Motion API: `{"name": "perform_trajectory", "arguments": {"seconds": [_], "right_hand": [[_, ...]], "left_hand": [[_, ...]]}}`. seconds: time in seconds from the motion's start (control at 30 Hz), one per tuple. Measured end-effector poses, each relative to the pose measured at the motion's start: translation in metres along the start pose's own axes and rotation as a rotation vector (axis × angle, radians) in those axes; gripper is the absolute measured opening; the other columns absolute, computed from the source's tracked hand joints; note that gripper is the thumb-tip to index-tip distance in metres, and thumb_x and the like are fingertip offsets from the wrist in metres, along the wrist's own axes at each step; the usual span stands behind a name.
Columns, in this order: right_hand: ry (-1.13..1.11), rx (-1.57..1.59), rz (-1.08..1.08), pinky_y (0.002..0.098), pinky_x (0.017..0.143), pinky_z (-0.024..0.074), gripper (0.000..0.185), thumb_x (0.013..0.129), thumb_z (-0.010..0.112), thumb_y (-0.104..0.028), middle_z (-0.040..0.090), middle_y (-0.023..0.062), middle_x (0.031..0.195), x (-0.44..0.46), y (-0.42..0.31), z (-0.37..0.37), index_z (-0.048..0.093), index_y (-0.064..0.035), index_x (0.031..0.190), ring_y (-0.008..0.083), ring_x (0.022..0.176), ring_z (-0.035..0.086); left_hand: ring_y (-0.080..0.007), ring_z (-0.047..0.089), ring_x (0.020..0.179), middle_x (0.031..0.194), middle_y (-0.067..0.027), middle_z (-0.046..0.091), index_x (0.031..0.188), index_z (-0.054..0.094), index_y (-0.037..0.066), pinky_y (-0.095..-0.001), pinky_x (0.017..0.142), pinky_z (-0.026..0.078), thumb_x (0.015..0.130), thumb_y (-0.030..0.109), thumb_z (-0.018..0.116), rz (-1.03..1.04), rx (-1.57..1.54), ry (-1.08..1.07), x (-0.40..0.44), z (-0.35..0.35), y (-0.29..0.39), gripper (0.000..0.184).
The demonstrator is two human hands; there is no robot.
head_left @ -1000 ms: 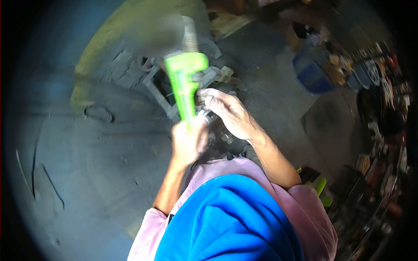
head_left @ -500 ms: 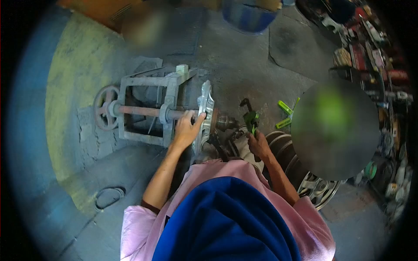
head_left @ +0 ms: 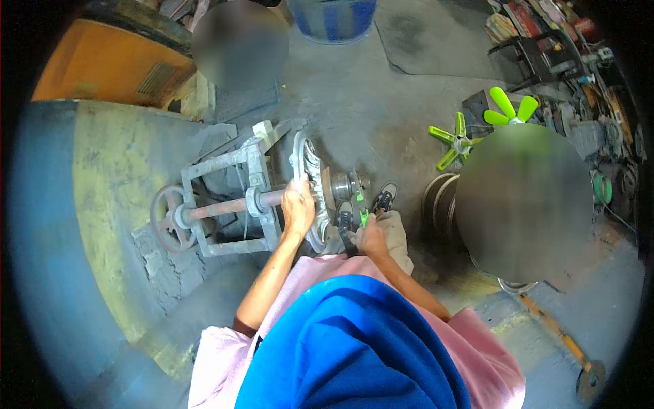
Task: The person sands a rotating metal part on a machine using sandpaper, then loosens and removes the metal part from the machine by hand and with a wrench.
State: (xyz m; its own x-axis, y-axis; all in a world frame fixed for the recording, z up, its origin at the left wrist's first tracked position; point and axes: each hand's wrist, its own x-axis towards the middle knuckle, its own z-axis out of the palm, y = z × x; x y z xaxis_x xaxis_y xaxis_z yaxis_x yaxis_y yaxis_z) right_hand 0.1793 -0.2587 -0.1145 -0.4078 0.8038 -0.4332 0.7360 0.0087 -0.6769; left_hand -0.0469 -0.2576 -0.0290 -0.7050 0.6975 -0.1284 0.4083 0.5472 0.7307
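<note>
Your left hand touches the metal wheel on the shaft, though I can't tell whether its fingers grip. Your right hand has its fingers wrapped around a green tool near the wheel.

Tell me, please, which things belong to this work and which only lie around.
Likely in use:
metal wheel, left hand on it
framed stand with its shaft
green tool in the right hand

Likely lying about:
blue tub
green star-shaped piece
yellow bar
</note>
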Motion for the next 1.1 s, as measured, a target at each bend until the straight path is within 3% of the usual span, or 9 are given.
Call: {"name": "perform_trajectory", "arguments": {"seconds": [0.13, 0.17, 0.33, 0.6, 0.7, 0.9, 0.97, 1.03, 1.1], "right_hand": [[0.074, 0.045, 0.084, 0.0614, 0.072, 0.0515, 0.037, 0.092, 0.060, -0.014, 0.065, 0.0385, 0.083, -0.006, -0.007, 0.029, 0.046, 0.0099, 0.118, 0.0561, 0.081, 0.065], [0.083, 0.071, 0.135, 0.0603, 0.074, 0.0519, 0.037, 0.093, 0.059, -0.013, 0.065, 0.0390, 0.085, -0.009, -0.009, 0.032, 0.046, 0.0104, 0.119, 0.0556, 0.083, 0.066], [0.056, 0.158, 0.127, 0.0587, 0.077, 0.0525, 0.033, 0.096, 0.059, -0.012, 0.067, 0.0364, 0.089, -0.004, -0.024, 0.002, 0.049, 0.0106, 0.117, 0.0545, 0.087, 0.066], [0.096, 0.150, 0.143, 0.0604, 0.076, 0.0507, 0.036, 0.097, 0.059, -0.016, 0.066, 0.0361, 0.090, -0.007, 0.016, 0.054, 0.047, 0.0073, 0.122, 0.0549, 0.089, 0.065], [0.193, 0.235, 0.018, 0.0580, 0.075, 0.0508, 0.034, 0.098, 0.058, -0.017, 0.066, 0.0345, 0.091, 0.003, 0.040, 0.071, 0.048, 0.0056, 0.123, 0.0540, 0.090, 0.064], [0.202, 0.166, 0.238, 0.0576, 0.076, 0.0498, 0.032, 0.098, 0.062, -0.025, 0.068, 0.0320, 0.091, 0.004, 0.032, 0.070, 0.057, 0.0035, 0.111, 0.0519, 0.090, 0.065], [0.209, 0.091, 0.246, 0.0576, 0.077, 0.0494, 0.033, 0.099, 0.062, -0.027, 0.068, 0.0315, 0.091, 0.003, 0.041, 0.084, 0.058, 0.0029, 0.112, 0.0513, 0.091, 0.066], [0.441, 0.126, 0.184, 0.0535, 0.076, 0.0497, 0.035, 0.099, 0.062, -0.031, 0.069, 0.0298, 0.088, 0.010, 0.045, 0.099, 0.063, 0.0024, 0.110, 0.0479, 0.088, 0.067], [0.307, 0.308, 0.202, 0.0496, 0.076, 0.0500, 0.035, 0.100, 0.063, -0.031, 0.069, 0.0268, 0.086, 0.003, 0.036, 0.077, 0.065, 0.0027, 0.108, 0.0429, 0.085, 0.068]], "left_hand": [[-0.0506, 0.068, 0.087, 0.084, -0.0330, 0.068, 0.091, 0.069, -0.009, -0.0535, 0.078, 0.051, 0.105, 0.037, 0.052, 0.014, 0.038, -0.030, 0.037, 0.009, -0.019, 0.051], [-0.0523, 0.067, 0.090, 0.086, -0.0354, 0.068, 0.087, 0.069, -0.011, -0.0541, 0.080, 0.051, 0.104, 0.041, 0.053, -0.086, 0.002, -0.082, 0.044, 0.010, -0.022, 0.057], [-0.0529, 0.066, 0.082, 0.079, -0.0374, 0.064, 0.076, 0.065, -0.014, -0.0564, 0.076, 0.050, 0.103, 0.045, 0.054, -0.040, 0.102, -0.013, 0.048, 0.012, -0.022, 0.066], [-0.0474, 0.070, 0.079, 0.075, -0.0321, 0.067, 0.082, 0.068, -0.011, -0.0528, 0.076, 0.051, 0.104, 0.040, 0.054, -0.102, 0.057, -0.068, 0.042, 0.007, -0.015, 0.058], [-0.0446, 0.071, 0.078, 0.074, -0.0297, 0.068, 0.079, 0.071, -0.009, -0.0523, 0.077, 0.051, 0.104, 0.040, 0.054, -0.093, 0.003, -0.072, 0.052, 0.012, -0.025, 0.057], [-0.0380, 0.074, 0.089, 0.083, -0.0285, 0.072, 0.079, 0.076, -0.004, -0.0471, 0.083, 0.052, 0.102, 0.042, 0.057, -0.225, 0.043, -0.220, 0.113, 0.032, -0.056, 0.055], [-0.0332, 0.073, 0.086, 0.086, -0.0257, 0.074, 0.081, 0.076, -0.005, -0.0430, 0.082, 0.053, 0.103, 0.040, 0.056, -0.320, 0.017, -0.322, 0.125, 0.026, -0.030, 0.054], [-0.0310, 0.072, 0.081, 0.084, -0.0230, 0.074, 0.081, 0.077, -0.003, -0.0414, 0.081, 0.053, 0.103, 0.038, 0.056, -0.334, 0.012, -0.367, 0.132, 0.020, -0.016, 0.051], [-0.0319, 0.072, 0.084, 0.086, -0.0225, 0.075, 0.083, 0.079, 0.001, -0.0426, 0.085, 0.053, 0.102, 0.039, 0.057, -0.381, 0.002, -0.346, 0.130, 0.014, 0.008, 0.047]]}}
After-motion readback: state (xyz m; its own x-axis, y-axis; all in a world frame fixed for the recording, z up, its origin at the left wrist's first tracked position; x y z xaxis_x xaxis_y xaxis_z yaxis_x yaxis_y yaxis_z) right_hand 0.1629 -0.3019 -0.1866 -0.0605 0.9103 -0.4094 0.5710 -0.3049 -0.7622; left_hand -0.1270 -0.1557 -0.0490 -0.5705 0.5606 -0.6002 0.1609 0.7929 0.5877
